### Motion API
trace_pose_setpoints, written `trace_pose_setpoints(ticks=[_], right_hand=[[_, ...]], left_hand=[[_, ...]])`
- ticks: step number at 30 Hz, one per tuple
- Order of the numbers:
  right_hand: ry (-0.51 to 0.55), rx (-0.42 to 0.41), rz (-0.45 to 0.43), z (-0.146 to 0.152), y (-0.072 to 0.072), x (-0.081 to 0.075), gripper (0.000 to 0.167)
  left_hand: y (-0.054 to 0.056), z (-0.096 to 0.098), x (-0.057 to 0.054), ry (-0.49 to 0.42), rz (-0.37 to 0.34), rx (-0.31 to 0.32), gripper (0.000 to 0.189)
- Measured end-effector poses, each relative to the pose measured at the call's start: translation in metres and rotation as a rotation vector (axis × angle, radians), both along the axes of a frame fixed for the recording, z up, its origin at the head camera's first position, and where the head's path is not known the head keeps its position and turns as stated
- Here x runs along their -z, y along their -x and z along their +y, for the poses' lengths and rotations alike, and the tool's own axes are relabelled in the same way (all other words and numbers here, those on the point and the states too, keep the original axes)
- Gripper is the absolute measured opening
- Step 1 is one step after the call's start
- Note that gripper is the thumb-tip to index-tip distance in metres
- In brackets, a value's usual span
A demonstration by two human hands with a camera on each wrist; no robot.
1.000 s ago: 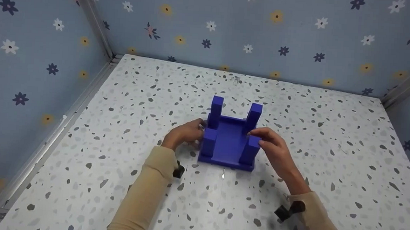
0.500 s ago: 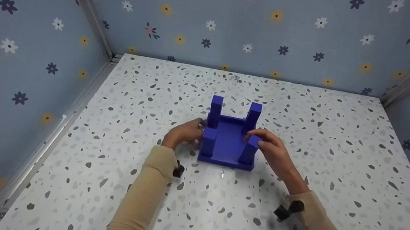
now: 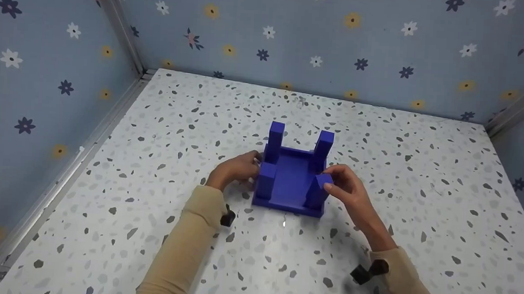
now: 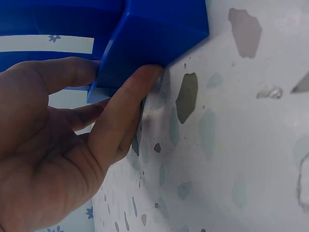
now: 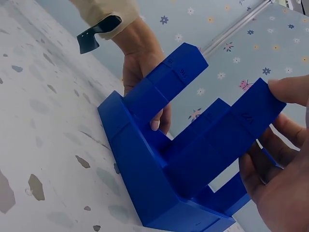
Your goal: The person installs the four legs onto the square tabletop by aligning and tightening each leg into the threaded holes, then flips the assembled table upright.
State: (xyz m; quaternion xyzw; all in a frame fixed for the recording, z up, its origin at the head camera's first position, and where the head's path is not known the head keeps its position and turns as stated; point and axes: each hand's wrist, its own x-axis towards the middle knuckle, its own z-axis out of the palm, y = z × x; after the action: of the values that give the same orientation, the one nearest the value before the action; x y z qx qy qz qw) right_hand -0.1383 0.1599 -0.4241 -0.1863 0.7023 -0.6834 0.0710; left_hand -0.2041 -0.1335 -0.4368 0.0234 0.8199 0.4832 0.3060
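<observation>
A blue plastic base (image 3: pixel 289 177) with a low rim lies on the table, like a small upturned table. Square blue legs rise from its corners. My left hand (image 3: pixel 237 168) grips the base's left side; the left wrist view has the fingers (image 4: pixel 126 104) at its lower edge, against the tabletop. At the near right corner, my right hand (image 3: pixel 353 192) pinches the top of a leg (image 3: pixel 317 194) between thumb and fingers. This leg stands in the base with its top turned out of line with the others. In the right wrist view, marks show on the pinched leg (image 5: pixel 224 133).
The white speckled tabletop (image 3: pixel 201 117) stretches around the base on all sides. Flowered blue panels (image 3: pixel 294 36) stand behind it and at both sides. A dark camera mount (image 3: pixel 369 271) sits on the right wrist, another (image 3: pixel 227 218) on the left.
My right thumb and fingers have shifted around the near right leg, and its top has rotated relative to the base. The left hand has stayed at the left side.
</observation>
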Motion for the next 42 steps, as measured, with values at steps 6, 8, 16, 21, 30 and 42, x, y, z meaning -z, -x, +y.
trace_pose_setpoints(ticks=[6, 8, 16, 21, 30, 42], right_hand=[[-0.015, 0.046, 0.049, -0.002, -0.001, 0.001, 0.030], [-0.019, 0.066, 0.068, -0.002, -0.001, 0.002, 0.030], [-0.042, 0.089, 0.112, -0.002, 0.000, 0.006, 0.029], [0.047, 0.029, 0.074, 0.000, 0.000, 0.007, 0.028], [0.208, -0.189, 0.044, 0.000, 0.007, 0.006, 0.035], [0.230, -0.218, 0.013, -0.001, 0.009, 0.008, 0.035]], left_hand=[[0.001, 0.000, 0.002, 0.007, -0.002, -0.006, 0.050], [0.001, 0.000, 0.002, 0.013, 0.002, -0.004, 0.051], [0.001, 0.000, 0.001, 0.052, 0.019, 0.015, 0.050], [-0.001, 0.001, 0.000, 0.054, 0.027, 0.014, 0.049], [-0.001, 0.000, 0.003, 0.068, 0.074, 0.036, 0.049], [-0.001, -0.001, 0.004, 0.089, 0.082, 0.046, 0.049]])
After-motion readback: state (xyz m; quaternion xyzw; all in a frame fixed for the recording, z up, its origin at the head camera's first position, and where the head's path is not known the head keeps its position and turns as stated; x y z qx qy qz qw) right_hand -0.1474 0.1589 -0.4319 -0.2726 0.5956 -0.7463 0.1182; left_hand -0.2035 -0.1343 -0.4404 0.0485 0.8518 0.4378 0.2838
